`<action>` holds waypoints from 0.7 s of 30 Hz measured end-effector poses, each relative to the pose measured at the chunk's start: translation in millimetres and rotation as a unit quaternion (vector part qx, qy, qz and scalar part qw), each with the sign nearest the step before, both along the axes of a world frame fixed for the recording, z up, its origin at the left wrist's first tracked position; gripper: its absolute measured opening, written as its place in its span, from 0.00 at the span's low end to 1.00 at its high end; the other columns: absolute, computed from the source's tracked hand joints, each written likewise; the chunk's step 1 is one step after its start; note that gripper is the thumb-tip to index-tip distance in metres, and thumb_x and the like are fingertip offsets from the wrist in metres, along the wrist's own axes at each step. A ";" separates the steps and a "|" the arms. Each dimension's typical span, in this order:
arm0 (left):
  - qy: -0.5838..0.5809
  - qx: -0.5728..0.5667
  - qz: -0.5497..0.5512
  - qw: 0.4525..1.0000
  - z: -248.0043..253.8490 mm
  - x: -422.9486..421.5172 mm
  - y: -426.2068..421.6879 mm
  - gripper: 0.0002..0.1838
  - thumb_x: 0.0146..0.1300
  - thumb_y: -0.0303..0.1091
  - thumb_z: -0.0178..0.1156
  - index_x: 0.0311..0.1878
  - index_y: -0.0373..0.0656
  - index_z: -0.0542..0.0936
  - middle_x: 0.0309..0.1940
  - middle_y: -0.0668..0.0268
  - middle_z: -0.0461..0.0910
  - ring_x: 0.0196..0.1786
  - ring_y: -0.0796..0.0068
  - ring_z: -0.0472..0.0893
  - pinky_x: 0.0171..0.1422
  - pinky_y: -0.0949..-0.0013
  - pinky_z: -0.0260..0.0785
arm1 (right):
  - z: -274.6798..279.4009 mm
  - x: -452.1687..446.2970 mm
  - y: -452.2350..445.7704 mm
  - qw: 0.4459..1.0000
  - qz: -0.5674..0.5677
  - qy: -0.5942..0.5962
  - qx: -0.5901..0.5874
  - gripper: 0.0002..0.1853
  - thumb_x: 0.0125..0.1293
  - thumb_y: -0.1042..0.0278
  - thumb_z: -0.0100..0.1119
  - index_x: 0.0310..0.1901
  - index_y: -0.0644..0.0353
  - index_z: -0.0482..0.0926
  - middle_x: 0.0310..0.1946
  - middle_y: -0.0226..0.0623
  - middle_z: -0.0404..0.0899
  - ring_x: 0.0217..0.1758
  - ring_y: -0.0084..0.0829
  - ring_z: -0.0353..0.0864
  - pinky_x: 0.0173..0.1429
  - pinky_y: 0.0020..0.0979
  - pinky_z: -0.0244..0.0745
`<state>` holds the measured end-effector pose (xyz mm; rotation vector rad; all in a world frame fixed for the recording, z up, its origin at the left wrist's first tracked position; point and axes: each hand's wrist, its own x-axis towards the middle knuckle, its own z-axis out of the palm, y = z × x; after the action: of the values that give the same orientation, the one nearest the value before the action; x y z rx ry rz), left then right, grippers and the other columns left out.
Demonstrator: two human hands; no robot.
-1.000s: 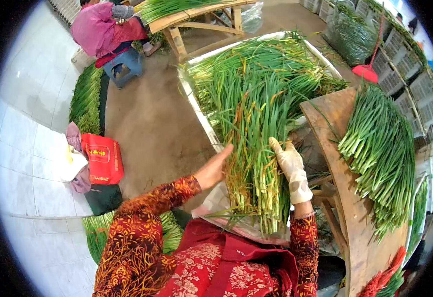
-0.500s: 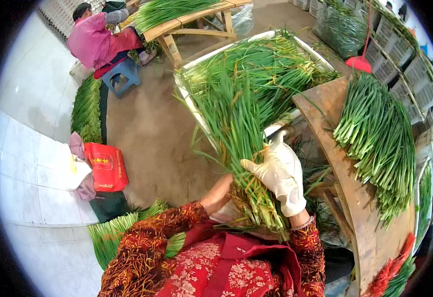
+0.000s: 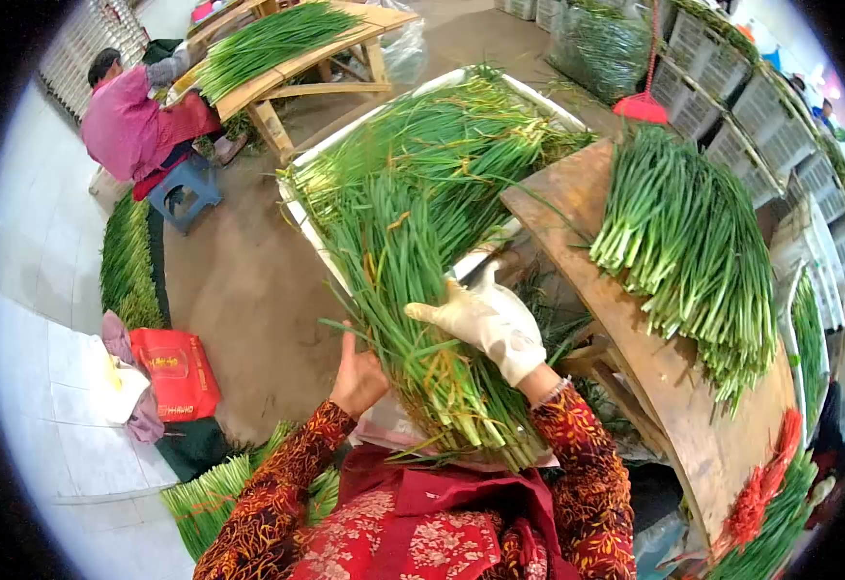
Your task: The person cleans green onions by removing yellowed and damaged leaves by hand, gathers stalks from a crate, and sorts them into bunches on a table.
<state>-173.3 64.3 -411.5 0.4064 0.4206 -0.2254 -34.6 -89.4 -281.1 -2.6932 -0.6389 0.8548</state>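
Observation:
A large loose bunch of garlic chives (image 3: 398, 256) lies across my lap, its pale root ends toward me and its green leaves reaching over the white crate. My right hand (image 3: 490, 324), in a pale rubber glove, lies over the bunch from the right with its thumb stretched across the stems; its other fingers are partly hidden. My bare left hand (image 3: 358, 380) is at the bunch's left edge, thumb pointing up and fingers curled against the stems, partly out of sight. Some yellowed leaves are mixed among the stems.
More chives fill the white crate (image 3: 311, 217) ahead. A curved wooden bench (image 3: 562, 203) on the right bears a neat chive pile (image 3: 688, 261) and red ties (image 3: 765, 478). A red bag (image 3: 176, 375) lies left. Another person (image 3: 142, 121) sits on a blue stool (image 3: 186, 188) at the back left.
My view has shifted, so the surroundings sit further left. My left hand has come out from beside the root ends to the bunch's left edge, thumb raised. The gloved hand stays on the bunch.

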 end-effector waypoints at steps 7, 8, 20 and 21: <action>-0.028 0.238 -0.006 0.971 30.7 -6.2 -24.2 0.47 0.52 0.70 0.44 0.65 0.42 0.53 0.61 0.58 0.59 0.62 0.64 0.63 0.64 0.60 0.58 | -94.4 -20.0 5.1 0.855 -0.110 0.282 0.422 0.37 0.51 0.53 0.65 0.58 0.65 0.62 0.49 0.41 0.73 0.51 0.31 0.71 0.55 0.29 0.65; -0.039 0.241 -0.001 0.970 34.5 -10.7 -25.1 0.45 0.54 0.68 0.44 0.65 0.42 0.54 0.61 0.58 0.60 0.60 0.66 0.65 0.63 0.62 0.60 | -94.5 -24.5 2.1 0.878 -0.100 0.237 0.403 0.46 0.44 0.40 0.65 0.58 0.66 0.61 0.49 0.44 0.73 0.54 0.37 0.72 0.57 0.30 0.64; -0.152 0.293 0.007 0.944 64.0 -54.0 -29.6 0.42 0.56 0.66 0.42 0.63 0.41 0.56 0.58 0.56 0.64 0.58 0.65 0.69 0.61 0.59 0.63 | -28.1 -96.0 -28.9 0.786 -0.008 0.169 0.594 0.42 0.49 0.49 0.65 0.61 0.62 0.58 0.50 0.41 0.72 0.53 0.30 0.70 0.56 0.26 0.62; -0.158 0.296 0.004 0.942 66.0 -57.1 -30.2 0.42 0.56 0.66 0.42 0.63 0.41 0.56 0.58 0.56 0.64 0.58 0.65 0.69 0.61 0.59 0.63 | -4.5 -103.9 -38.9 0.785 -0.007 0.163 0.598 0.42 0.49 0.49 0.65 0.61 0.62 0.58 0.50 0.41 0.72 0.53 0.30 0.70 0.56 0.26 0.62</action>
<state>-230.4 34.1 -345.5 1.0166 0.1643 -0.0163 -138.5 -128.4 -285.6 -1.3564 -0.7171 0.5567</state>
